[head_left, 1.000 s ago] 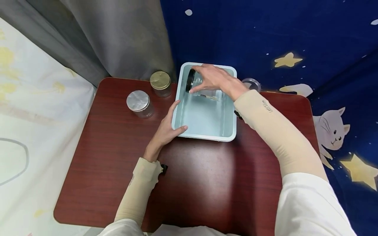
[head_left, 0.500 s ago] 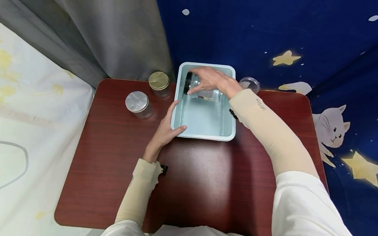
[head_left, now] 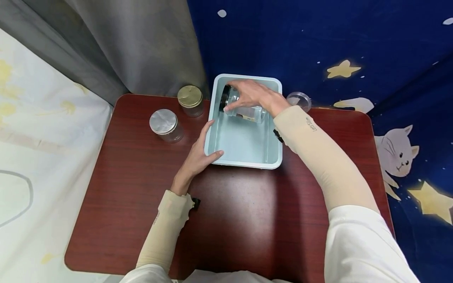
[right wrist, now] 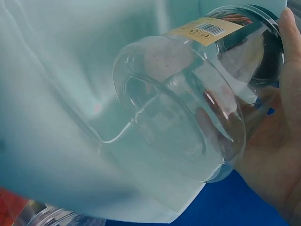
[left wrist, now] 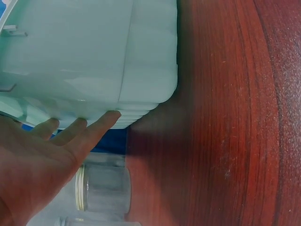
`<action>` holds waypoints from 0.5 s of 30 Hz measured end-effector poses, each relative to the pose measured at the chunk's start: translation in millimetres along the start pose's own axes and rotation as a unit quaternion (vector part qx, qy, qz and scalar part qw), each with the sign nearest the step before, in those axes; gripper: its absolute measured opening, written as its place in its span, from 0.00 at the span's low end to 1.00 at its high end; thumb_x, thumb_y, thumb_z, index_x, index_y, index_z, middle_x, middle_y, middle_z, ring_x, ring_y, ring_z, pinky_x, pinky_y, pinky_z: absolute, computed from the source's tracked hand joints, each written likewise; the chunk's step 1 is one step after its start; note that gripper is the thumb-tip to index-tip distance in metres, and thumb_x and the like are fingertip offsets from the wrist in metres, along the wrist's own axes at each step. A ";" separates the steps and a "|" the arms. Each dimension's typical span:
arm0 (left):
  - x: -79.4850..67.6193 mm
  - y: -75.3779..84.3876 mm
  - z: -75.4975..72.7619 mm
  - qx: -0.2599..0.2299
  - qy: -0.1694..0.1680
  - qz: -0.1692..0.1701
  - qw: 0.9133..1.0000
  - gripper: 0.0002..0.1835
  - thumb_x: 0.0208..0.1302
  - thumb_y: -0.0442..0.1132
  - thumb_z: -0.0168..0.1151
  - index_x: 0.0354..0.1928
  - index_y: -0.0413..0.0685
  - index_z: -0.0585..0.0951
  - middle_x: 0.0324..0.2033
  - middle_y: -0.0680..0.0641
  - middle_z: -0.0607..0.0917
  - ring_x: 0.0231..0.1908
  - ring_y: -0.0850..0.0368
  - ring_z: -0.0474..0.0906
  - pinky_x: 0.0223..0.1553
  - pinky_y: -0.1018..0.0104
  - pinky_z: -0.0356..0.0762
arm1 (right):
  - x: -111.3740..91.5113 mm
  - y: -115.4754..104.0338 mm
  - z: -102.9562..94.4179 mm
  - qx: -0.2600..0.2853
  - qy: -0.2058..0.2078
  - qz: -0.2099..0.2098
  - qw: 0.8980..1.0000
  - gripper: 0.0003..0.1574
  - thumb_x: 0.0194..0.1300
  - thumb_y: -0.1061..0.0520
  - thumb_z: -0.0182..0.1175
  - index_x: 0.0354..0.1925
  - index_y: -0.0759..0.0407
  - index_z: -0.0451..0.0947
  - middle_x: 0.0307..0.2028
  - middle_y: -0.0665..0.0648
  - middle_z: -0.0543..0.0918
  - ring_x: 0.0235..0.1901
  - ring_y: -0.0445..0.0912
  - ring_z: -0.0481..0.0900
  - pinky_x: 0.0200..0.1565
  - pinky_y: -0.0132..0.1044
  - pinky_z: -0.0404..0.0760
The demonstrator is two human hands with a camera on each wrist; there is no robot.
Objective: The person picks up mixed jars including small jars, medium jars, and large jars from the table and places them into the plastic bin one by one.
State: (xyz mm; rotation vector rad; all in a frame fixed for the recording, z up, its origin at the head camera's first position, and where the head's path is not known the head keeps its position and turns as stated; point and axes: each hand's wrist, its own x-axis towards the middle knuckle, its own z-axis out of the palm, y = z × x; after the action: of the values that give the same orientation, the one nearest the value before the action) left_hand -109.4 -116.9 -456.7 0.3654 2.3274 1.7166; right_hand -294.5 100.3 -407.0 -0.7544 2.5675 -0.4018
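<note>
My right hand grips a clear jar with a black lid, fingers and thumb to either side of it. The jar lies on its side within the pale blue plastic bin, at the far end. Its lid faces left and its round base faces right. A yellowish label with a barcode shows on the jar. At the bin's near left corner, my left hand has its thumb over the rim. Its fingers reach straight along the outer side wall.
Left of the bin stand a silver-lidded clear jar and, farther back, a gold-lidded one. A clear round container stands behind the right forearm. The dark red table ends at curtains along its back edge.
The right hand has shifted the jar slightly left inside the bin, mostly in the first half second. My left hand stays at the bin's corner.
</note>
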 end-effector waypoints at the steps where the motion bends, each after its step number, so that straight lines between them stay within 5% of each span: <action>1: -0.1 0.1 -0.3 0.000 0.000 0.000 1.000 0.48 0.61 0.35 0.66 0.78 0.52 0.50 0.74 0.35 0.56 0.69 0.37 0.58 0.64 0.37 0.56 | 0.1 -0.1 -0.3 0.002 0.000 0.003 1.000 0.69 0.50 0.20 0.64 0.78 0.52 0.52 0.73 0.55 0.63 0.71 0.50 0.62 0.69 0.45 0.59; 15: -3.0 -0.6 0.1 -0.007 -0.004 0.000 1.000 0.48 0.62 0.35 0.66 0.78 0.52 0.49 0.73 0.35 0.57 0.69 0.37 0.58 0.64 0.38 0.57 | 8.2 0.4 0.7 0.007 -0.017 0.039 0.999 0.68 0.50 0.19 0.62 0.78 0.47 0.52 0.73 0.55 0.64 0.69 0.50 0.64 0.68 0.47 0.61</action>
State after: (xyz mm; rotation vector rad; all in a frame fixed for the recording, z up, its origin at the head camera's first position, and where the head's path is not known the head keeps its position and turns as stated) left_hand -106.6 -117.9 -457.3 0.3695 2.3090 1.7269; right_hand -300.5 95.9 -410.4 -0.6492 2.5498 -0.3796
